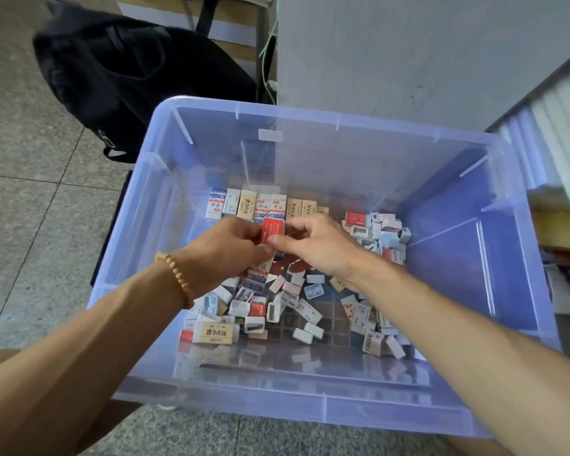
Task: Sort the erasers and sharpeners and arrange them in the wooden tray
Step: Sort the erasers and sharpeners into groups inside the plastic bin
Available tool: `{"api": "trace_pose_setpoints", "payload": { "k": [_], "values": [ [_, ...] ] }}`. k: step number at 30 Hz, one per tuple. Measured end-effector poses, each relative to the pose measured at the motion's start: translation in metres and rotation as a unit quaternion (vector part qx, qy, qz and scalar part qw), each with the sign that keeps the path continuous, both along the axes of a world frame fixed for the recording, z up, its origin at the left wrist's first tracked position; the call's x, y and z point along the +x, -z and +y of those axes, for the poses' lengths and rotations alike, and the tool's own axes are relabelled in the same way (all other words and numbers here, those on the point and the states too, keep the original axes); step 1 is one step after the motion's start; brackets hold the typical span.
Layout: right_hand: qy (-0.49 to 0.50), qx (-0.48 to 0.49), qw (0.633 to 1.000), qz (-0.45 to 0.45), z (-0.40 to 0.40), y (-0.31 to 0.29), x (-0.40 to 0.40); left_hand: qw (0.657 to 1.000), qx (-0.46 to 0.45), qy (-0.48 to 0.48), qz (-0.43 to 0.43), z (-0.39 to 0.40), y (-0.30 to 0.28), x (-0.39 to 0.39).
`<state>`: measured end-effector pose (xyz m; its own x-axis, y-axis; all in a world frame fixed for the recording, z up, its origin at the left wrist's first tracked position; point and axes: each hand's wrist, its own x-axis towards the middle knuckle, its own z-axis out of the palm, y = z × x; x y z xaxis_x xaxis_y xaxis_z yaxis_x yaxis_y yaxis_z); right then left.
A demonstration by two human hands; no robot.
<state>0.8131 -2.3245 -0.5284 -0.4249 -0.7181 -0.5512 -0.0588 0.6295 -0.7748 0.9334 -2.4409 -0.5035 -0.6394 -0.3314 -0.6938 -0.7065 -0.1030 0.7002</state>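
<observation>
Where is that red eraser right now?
In the head view, the red eraser is pinched between both hands, left hand and right hand, just in front of the standing row of erasers.

bright, even daylight; soft glare on the clear plastic bin (323,409); edges bend and perhaps blur slightly from the wide lens.

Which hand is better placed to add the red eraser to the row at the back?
Right hand, probably: its thumb and fingers pinch the red eraser just before the standing row; the left hand only steadies it.
</observation>
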Motion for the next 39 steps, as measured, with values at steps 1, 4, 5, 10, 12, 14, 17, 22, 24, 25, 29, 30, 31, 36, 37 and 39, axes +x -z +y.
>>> {"api": "trace_pose_setpoints", "payload": {
  "k": [1, 4, 5, 10, 12, 14, 17, 22, 24, 25, 29, 30, 31, 36, 37, 39],
  "values": [
    [0.02, -0.006, 1.0, -0.009, 0.0, 0.002, 0.001, 0.999, -0.032, 0.011, -0.001, 0.0, -0.001, -0.002],
    [0.066, -0.003, 0.998, -0.022, 0.004, 0.006, 0.0, 0.994, -0.108, 0.028, 0.0, 0.003, -0.002, -0.009],
    [0.085, 0.004, 0.996, -0.032, 0.006, 0.007, -0.004, 0.993, -0.119, 0.022, -0.004, 0.003, -0.001, -0.01],
    [0.156, 0.055, 0.986, -0.029, -0.003, 0.017, -0.042, 0.989, -0.145, -0.036, 0.004, 0.0, 0.005, -0.011],
    [0.153, 0.071, 0.986, -0.009, -0.013, 0.024, -0.048, 0.987, -0.143, -0.067, 0.015, -0.003, 0.007, -0.01],
    [0.148, 0.083, 0.985, 0.01, -0.025, 0.031, -0.046, 0.985, -0.135, -0.102, 0.022, -0.007, 0.009, -0.008],
    [0.134, 0.101, 0.984, 0.052, -0.038, 0.039, -0.04, 0.982, -0.122, -0.144, 0.027, -0.012, 0.008, -0.009],
    [0.141, 0.122, 0.971, 0.146, -0.028, 0.039, -0.045, 0.98, -0.105, -0.167, 0.037, -0.011, 0.008, -0.011],
    [0.163, 0.105, 0.971, 0.141, -0.022, 0.039, -0.044, 0.977, -0.107, -0.178, 0.042, -0.011, 0.009, -0.012],
    [0.179, 0.096, 0.97, 0.132, -0.02, 0.038, -0.043, 0.975, -0.108, -0.187, 0.044, -0.011, 0.009, -0.012],
    [0.188, 0.082, 0.971, 0.127, -0.02, 0.038, -0.036, 0.968, -0.07, -0.235, 0.051, -0.014, 0.008, -0.012],
    [0.184, 0.077, 0.971, 0.136, -0.021, 0.039, -0.036, 0.967, -0.062, -0.242, 0.051, -0.014, 0.007, -0.011],
    [0.181, 0.073, 0.969, 0.149, -0.021, 0.041, -0.037, 0.966, -0.053, -0.248, 0.051, -0.014, 0.006, -0.011],
    [0.132, 0.108, 0.954, 0.247, -0.023, 0.043, -0.042, 0.963, -0.007, -0.261, 0.066, -0.011, 0.001, -0.013],
    [0.136, 0.1, 0.955, 0.244, -0.022, 0.038, -0.041, 0.963, -0.005, -0.26, 0.067, -0.011, 0.0, -0.014],
    [0.15, 0.042, 0.973, 0.171, -0.018, 0.021, -0.036, 0.965, -0.007, -0.253, 0.069, -0.011, 0.001, -0.021]
  ]
}}
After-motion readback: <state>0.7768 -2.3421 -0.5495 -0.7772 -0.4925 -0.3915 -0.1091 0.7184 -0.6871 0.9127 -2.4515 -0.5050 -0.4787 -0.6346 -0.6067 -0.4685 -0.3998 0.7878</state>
